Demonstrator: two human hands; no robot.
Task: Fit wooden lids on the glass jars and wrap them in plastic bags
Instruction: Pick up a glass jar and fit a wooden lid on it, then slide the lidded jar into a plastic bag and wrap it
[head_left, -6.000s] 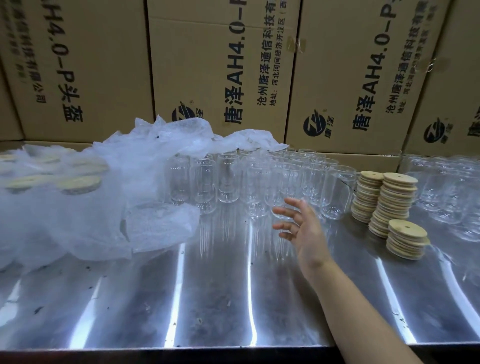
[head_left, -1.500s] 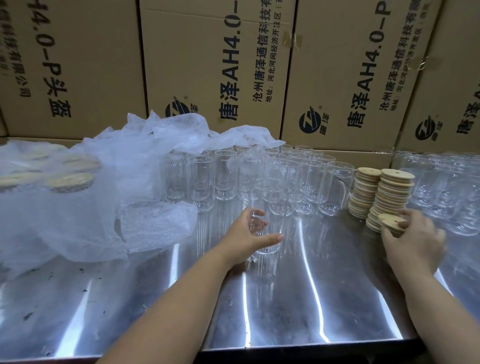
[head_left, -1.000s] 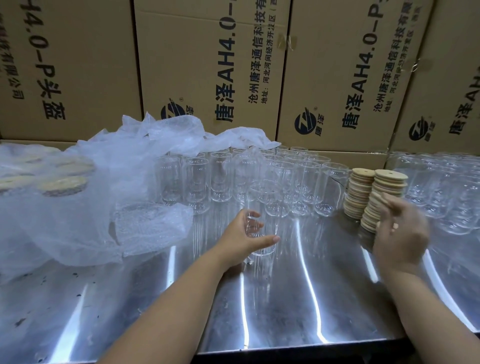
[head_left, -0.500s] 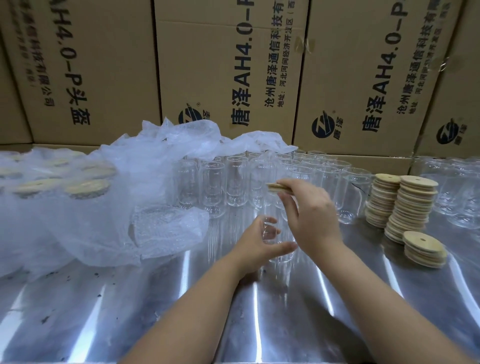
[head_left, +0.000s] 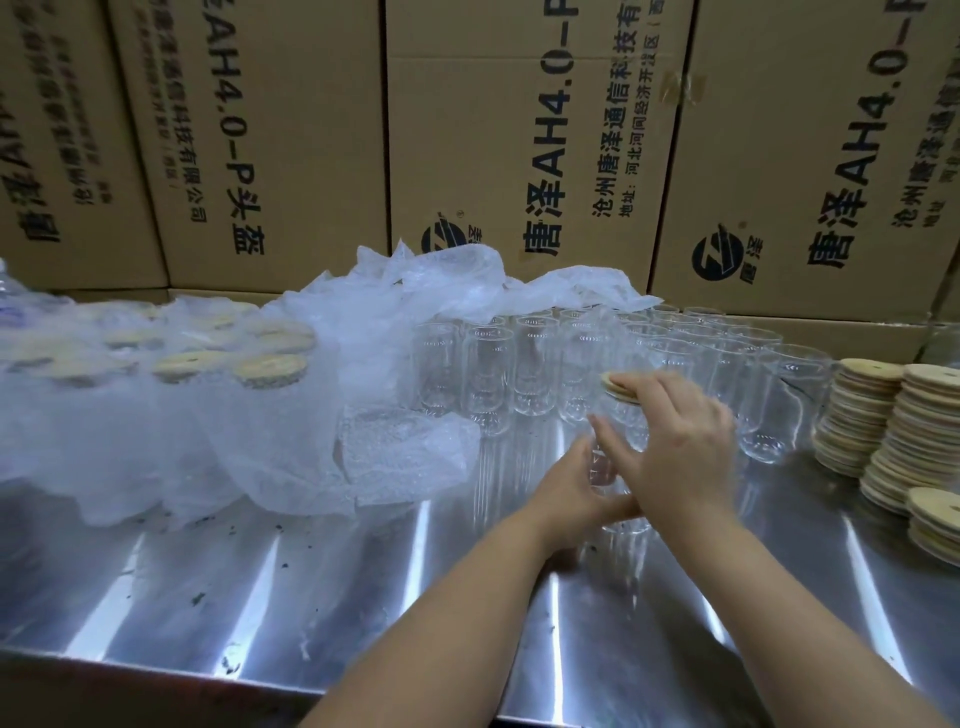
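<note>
A clear glass jar (head_left: 615, 441) stands upright on the steel table (head_left: 311, 587), just in front of a cluster of several empty jars (head_left: 530, 364). My left hand (head_left: 576, 491) grips its lower body. A round wooden lid (head_left: 615, 387) lies on its mouth, and my right hand (head_left: 675, 447) presses down on the lid with flat fingers. Stacks of wooden lids (head_left: 883, 431) stand at the right. A loose heap of plastic bags (head_left: 405, 452) lies at the left.
Several lidded jars wrapped in plastic (head_left: 218, 364) sit at the far left. Printed cardboard boxes (head_left: 519, 145) wall off the back. More glass jars (head_left: 943, 343) show at the right edge. The table's front edge runs along the bottom.
My right hand carried a wooden lid from the stacks at the right over to the jar held by my left hand, and now presses it onto the mouth.
</note>
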